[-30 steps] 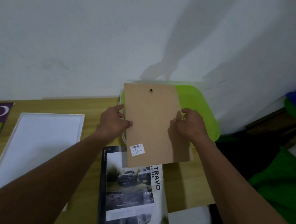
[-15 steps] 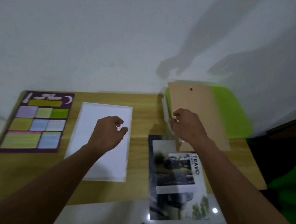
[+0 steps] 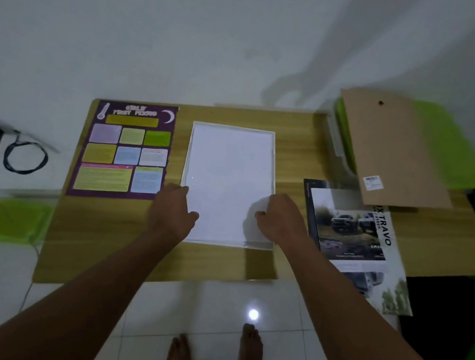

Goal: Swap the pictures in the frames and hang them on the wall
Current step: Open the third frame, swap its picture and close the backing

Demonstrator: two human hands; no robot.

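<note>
From the head view, I have both hands down at the near end of the white frame [image 3: 228, 172], which lies flat and face-down in the middle of the wooden table [image 3: 107, 241], squared to the edge so I can work on its open back. My left hand [image 3: 174, 212] sits over the left rail and my right hand [image 3: 280, 220] over the right rail, fingers bent and thumbs pointing inward across the pale inner sheet. The blur hides whether they have actually closed on the rails or only rest there, so I cannot tell. The frame is a thin, rigid rectangle with a narrow raised lip and a smooth, faintly glossy inside. Just beside it on the left lies the purple poster [image 3: 127, 150], matte paper with pastel boxes, placed flat within reach, probably as the next picture to go in. On the right the car poster [image 3: 353, 234], glossy and darker, hangs over the table's near edge. The brown backing board [image 3: 391, 145], stiff fibreboard with a small hanging hole and a barcode sticker, is parked out of the way across a green seat [image 3: 452, 147], overlapping the car poster's top.
</note>
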